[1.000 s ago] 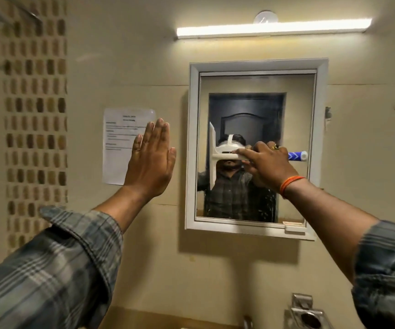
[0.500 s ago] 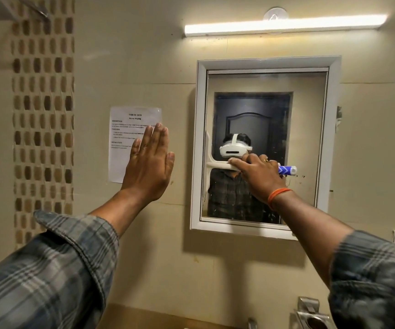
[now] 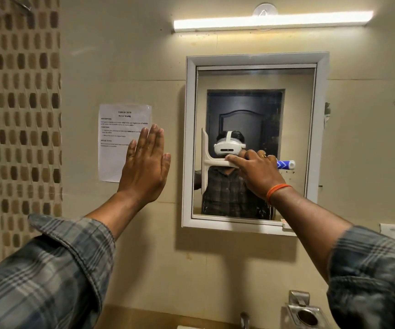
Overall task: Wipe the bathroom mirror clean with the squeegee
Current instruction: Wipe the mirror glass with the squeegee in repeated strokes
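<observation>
Hands: right hand (image 3: 258,172) grips squeegee (image 3: 206,162) on mirror (image 3: 296,129); left hand (image 3: 144,167) flat on wall (image 3: 120,55).

A bathroom. A white-framed mirror (image 3: 255,67) hangs on a beige tiled wall (image 3: 125,55) under a tube light (image 3: 272,20). A mosaic tile strip (image 3: 29,110) runs down the wall, and a tap (image 3: 244,319) sits below.
</observation>
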